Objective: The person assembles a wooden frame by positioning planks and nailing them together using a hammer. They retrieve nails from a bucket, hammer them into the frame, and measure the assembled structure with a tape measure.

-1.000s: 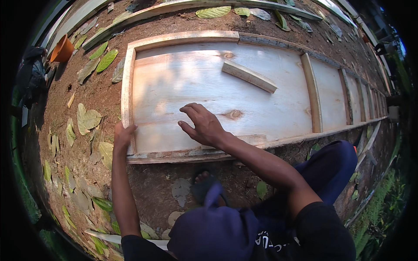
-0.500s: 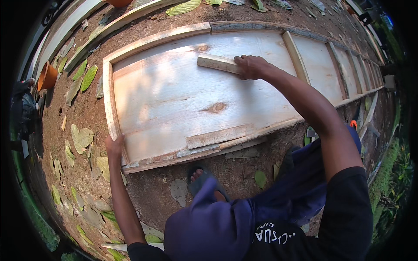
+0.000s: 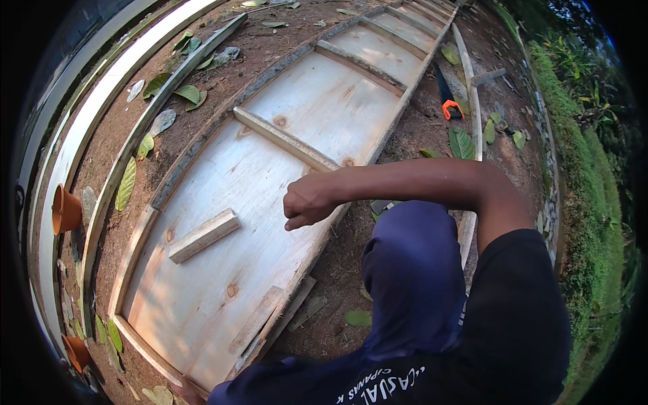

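- The work lies before the person: a long, pale plywood panel on brown soil, stretching away toward the upper right.
- What seems done: wooden rails run along both long sides, a short pale wooden end bar closes the near end, and several straight wooden crosspieces divide the farther part into bays.
- What seems left: the nearest bay has no crosspiece standing across it. A short, square-edged block of pale wood lies loose there, slanting and apart from both rails, so I judge that it is not yet fixed.
- A flat, thin wooden strip lies along the right edge; whether it is fastened, I cannot tell.
- The right hand is above the panel, its fingers folded inward, with nothing visible in them.
- The left hand is at the near end bar, mostly hidden; I cannot tell if it grips.
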Demonstrator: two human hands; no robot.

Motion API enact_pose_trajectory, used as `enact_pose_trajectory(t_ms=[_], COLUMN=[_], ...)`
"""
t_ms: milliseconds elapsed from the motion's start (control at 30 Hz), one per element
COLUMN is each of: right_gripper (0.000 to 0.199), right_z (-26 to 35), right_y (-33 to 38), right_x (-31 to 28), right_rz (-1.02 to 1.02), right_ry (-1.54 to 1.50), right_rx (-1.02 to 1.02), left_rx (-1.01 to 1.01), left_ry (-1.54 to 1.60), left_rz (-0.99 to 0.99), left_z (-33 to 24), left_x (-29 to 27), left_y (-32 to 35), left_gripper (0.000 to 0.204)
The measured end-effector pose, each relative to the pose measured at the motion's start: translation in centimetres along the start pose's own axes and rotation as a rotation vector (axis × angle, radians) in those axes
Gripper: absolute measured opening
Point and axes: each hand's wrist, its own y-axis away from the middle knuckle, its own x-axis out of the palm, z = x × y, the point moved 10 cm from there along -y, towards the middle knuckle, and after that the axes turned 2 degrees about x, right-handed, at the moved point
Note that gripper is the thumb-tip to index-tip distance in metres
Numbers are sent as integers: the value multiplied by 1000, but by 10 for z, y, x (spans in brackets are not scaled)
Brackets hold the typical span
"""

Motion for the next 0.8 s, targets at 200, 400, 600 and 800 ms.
enact_pose_trajectory(t_ms=[200,400,600,800], right_gripper=[31,27,28,37], right_z=[-179,-182,-162,-128], right_y=[232,363,331,283], right_x=[59,257,314,293], right_rz=[-1151,-911,-863,-540], right_ry=[-452,-517,-744,-576], right_rx=[777,1222,1225,1134], left_rx=[117,480,1055,857], left_ry=[-515,-1043,-1266,-1077], left_rz=[-73,-186,-423,109], left_z=[-131,-244,-378,-488], left_x=[89,149,169,303], left_y=[0,13,-76,34], left_gripper=[59,66,82,78])
